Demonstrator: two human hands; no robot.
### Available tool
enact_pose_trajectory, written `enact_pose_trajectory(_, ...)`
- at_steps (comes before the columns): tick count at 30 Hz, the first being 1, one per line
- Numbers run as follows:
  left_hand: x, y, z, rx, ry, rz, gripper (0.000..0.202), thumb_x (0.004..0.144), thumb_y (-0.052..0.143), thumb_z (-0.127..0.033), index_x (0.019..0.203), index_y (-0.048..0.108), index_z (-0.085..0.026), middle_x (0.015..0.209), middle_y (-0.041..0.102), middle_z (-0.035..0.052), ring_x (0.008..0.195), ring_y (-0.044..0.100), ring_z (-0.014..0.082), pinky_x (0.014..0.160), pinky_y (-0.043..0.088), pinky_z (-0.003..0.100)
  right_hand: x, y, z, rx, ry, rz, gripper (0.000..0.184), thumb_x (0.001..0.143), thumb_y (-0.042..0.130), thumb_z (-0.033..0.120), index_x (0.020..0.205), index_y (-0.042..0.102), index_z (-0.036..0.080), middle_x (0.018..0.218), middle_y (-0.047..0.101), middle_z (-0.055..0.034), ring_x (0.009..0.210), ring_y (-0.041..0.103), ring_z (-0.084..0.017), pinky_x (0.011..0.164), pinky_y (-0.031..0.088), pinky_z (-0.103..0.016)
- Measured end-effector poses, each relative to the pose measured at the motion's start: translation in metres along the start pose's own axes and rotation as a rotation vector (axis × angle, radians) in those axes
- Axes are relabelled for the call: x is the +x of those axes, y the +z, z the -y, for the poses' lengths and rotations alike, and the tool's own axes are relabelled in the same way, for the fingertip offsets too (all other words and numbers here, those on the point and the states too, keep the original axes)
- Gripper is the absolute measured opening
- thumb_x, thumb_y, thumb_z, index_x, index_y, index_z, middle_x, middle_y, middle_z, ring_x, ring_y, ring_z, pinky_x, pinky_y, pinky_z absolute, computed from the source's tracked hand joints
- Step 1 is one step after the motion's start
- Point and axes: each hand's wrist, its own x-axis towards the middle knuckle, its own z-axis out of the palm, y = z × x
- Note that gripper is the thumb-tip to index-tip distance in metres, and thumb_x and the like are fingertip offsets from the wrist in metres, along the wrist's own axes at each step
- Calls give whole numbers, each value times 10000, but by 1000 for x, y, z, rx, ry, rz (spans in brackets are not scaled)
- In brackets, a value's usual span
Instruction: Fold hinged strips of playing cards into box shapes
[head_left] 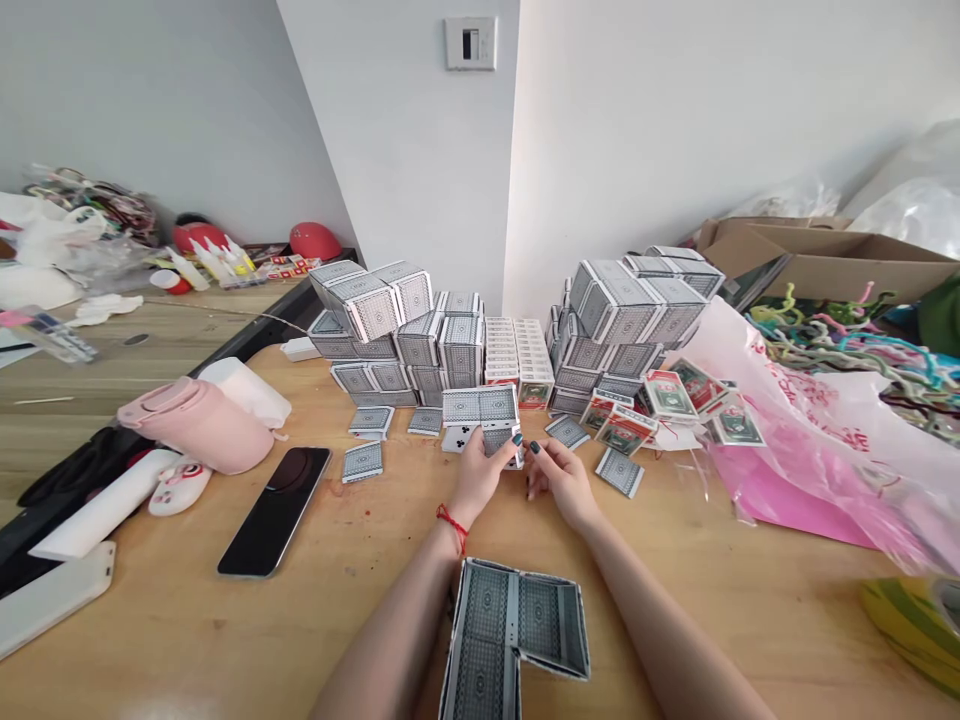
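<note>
A small grey-patterned card pack [501, 441] is gripped by the left hand [480, 478] and right hand [560, 482] mid-tabletop [360, 570]. Grey patterned boxes [397, 330] are piled at the far edge; loose flat packs [362, 461] seemingly remain unstacked.

cam: we wear one head camera | faces: forward and down over the wooden table [360, 560] toward the wall corner [510, 200] | range: close, our left hand [480, 475] and right hand [559, 480] on a card pack [501, 440] mid-frame
</note>
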Motion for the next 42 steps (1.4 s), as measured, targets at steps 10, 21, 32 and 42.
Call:
enact_pose_trajectory(10, -4, 3, 2, -75, -40, 174, 284, 754, 574, -291, 999, 544, -151, 982, 660, 84, 921, 615, 185, 789, 479, 309, 1, 0, -3, 242, 249, 324, 313, 760, 580, 440, 860, 555, 144, 714, 658, -62, 665, 672, -178, 533, 558, -281)
enact_pose_trajectory(21, -4, 7, -6, -118, -100, 67, 319, 556, 736, -252, 819, 606, -128, 791, 687, 58, 730, 636, 184, 664, 486, 287, 1, 12, -20, -71, 141, 152, 405, 726, 506, 559, 692, 529, 156, 470, 638, -35, 422, 623, -163, 447, 517, -262)
enact_pose_trajectory(32, -3, 7, -2, -170, -148, -86, 230, 496, 750, -226, 632, 602, -115, 628, 637, 7, 531, 538, 105, 536, 425, 229, -11, 25, -18, -321, -64, 60, 376, 801, 395, 532, 589, 437, 224, 367, 552, 11, 329, 559, -168, 336, 427, -247)
enact_pose_trajectory(42, -4, 4, -2, -14, 21, 110, 288, 735, 593, -380, 872, 607, -127, 840, 664, 74, 758, 609, 183, 680, 466, 282, -3, 13, -12, 10, 44, 119, 351, 717, 576, 530, 705, 560, 179, 605, 667, -35, 547, 649, -208, 518, 543, -330)
